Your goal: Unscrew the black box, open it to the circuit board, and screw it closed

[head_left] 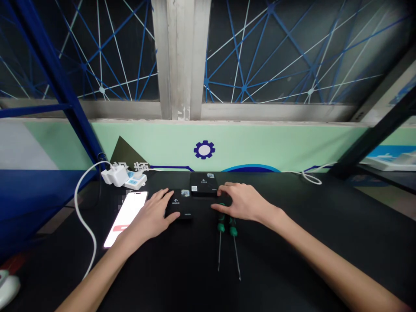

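A flat black box [180, 205] with a small sticker and printed logo lies on the black table. My left hand [156, 216] rests over its left side, fingers stretched and thumb near the front edge. Just behind and to the right is a second black box [204, 184] with a white label. My right hand [242, 200] is at that box's right edge, its fingers bent and thumb apart; whether the fingertips touch it I cannot tell. Beneath the right hand lie two screwdrivers, one [221, 227] beside the other [233, 231], with green-and-black handles partly hidden and shafts pointing toward me.
A phone [128, 212] with a bright screen lies left of my left hand. Behind it are a white charger [115, 176] and power strip [135, 179], with a white cable [78, 203] curving forward. Another white cable [312, 177] lies at the back right. Blue posts [69, 104] flank the left.
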The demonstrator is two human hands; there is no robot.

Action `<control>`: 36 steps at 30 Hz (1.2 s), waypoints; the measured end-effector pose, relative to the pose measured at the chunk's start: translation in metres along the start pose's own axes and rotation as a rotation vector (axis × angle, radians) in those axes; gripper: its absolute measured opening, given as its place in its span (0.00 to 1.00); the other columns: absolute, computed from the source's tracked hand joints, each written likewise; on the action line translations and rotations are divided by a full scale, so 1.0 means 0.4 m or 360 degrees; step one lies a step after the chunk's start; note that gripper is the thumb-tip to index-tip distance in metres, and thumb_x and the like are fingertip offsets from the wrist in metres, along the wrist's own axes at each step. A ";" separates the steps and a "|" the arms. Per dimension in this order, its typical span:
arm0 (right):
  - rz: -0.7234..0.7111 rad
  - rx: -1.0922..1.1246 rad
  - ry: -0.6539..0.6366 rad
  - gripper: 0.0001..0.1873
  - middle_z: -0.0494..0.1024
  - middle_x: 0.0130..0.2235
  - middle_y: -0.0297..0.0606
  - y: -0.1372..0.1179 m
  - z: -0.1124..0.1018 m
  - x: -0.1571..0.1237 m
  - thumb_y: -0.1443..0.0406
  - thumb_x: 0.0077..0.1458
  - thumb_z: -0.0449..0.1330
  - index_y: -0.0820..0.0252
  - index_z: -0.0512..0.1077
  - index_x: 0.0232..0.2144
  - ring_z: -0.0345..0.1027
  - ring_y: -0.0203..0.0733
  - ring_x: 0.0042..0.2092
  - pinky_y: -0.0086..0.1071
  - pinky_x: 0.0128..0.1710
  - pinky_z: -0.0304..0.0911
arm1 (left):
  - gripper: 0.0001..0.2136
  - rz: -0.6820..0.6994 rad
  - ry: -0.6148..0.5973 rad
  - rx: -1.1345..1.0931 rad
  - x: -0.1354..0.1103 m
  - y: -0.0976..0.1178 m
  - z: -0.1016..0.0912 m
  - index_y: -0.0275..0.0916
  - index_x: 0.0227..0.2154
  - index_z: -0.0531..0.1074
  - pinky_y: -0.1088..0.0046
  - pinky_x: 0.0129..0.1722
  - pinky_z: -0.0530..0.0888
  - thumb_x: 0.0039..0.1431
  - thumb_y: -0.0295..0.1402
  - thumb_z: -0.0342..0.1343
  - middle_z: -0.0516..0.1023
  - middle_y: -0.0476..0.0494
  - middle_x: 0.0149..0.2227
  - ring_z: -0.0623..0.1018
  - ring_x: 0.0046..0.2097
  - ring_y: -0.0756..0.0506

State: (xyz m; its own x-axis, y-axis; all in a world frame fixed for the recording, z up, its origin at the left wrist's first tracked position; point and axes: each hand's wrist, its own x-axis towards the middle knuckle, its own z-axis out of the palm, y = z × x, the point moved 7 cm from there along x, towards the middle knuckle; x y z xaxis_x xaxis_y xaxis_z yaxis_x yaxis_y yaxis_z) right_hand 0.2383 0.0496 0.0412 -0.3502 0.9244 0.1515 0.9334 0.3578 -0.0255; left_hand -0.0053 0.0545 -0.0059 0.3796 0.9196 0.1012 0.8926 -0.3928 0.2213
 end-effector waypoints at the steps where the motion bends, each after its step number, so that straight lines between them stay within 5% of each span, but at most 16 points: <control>1: -0.0015 0.0035 -0.0044 0.27 0.80 0.39 0.43 0.004 0.000 -0.001 0.42 0.54 0.60 0.57 0.77 0.40 0.76 0.55 0.37 0.41 0.33 0.66 | 0.30 0.0006 0.0006 -0.0021 -0.002 0.003 -0.007 0.40 0.65 0.62 0.55 0.57 0.71 0.63 0.48 0.52 0.63 0.35 0.67 0.65 0.66 0.33; 5: -0.0070 0.0202 -0.0251 0.38 0.79 0.38 0.44 0.015 0.014 -0.010 0.36 0.39 0.66 0.56 0.76 0.44 0.75 0.58 0.38 0.44 0.34 0.67 | 0.29 0.0054 -0.0017 -0.0144 -0.010 0.023 -0.024 0.44 0.60 0.67 0.63 0.46 0.75 0.58 0.50 0.56 0.70 0.38 0.60 0.75 0.54 0.37; 9: -0.0122 0.0302 -0.0329 0.42 0.79 0.41 0.44 0.002 0.022 -0.021 0.38 0.33 0.70 0.55 0.75 0.47 0.74 0.58 0.41 0.44 0.35 0.69 | 0.26 0.0116 0.0022 -0.0254 -0.015 0.054 -0.034 0.46 0.56 0.71 0.64 0.43 0.75 0.56 0.51 0.58 0.71 0.41 0.54 0.76 0.50 0.38; 18: -0.0169 0.0327 -0.0323 0.32 0.79 0.44 0.44 -0.025 0.031 -0.027 0.52 0.38 0.72 0.58 0.74 0.46 0.75 0.55 0.43 0.42 0.40 0.70 | 0.26 0.0042 0.0029 -0.0334 0.000 0.057 -0.016 0.44 0.58 0.68 0.64 0.50 0.73 0.60 0.49 0.56 0.71 0.42 0.56 0.73 0.55 0.38; 25: -0.0209 0.0270 -0.0165 0.35 0.78 0.48 0.47 -0.005 0.034 -0.013 0.53 0.42 0.70 0.62 0.73 0.52 0.76 0.55 0.43 0.44 0.43 0.70 | 0.35 -0.0036 -0.0057 -0.0330 0.006 0.045 -0.007 0.40 0.62 0.65 0.68 0.39 0.75 0.56 0.56 0.55 0.71 0.40 0.54 0.78 0.46 0.40; 36: -0.0249 0.0315 0.0043 0.36 0.77 0.52 0.47 0.011 0.015 0.000 0.51 0.45 0.68 0.59 0.71 0.55 0.74 0.59 0.50 0.46 0.47 0.68 | 0.40 -0.0078 -0.0215 -0.0519 0.002 0.049 -0.008 0.41 0.60 0.67 0.67 0.35 0.72 0.48 0.61 0.58 0.70 0.39 0.51 0.76 0.42 0.39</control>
State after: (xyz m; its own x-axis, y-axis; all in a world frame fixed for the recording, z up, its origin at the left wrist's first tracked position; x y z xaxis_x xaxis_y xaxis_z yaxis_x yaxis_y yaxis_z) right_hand 0.2421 0.0520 0.0353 -0.4843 0.8529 0.1951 0.8338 0.5175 -0.1925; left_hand 0.0119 0.0475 0.0017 0.3865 0.9213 -0.0417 0.7942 -0.3095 0.5229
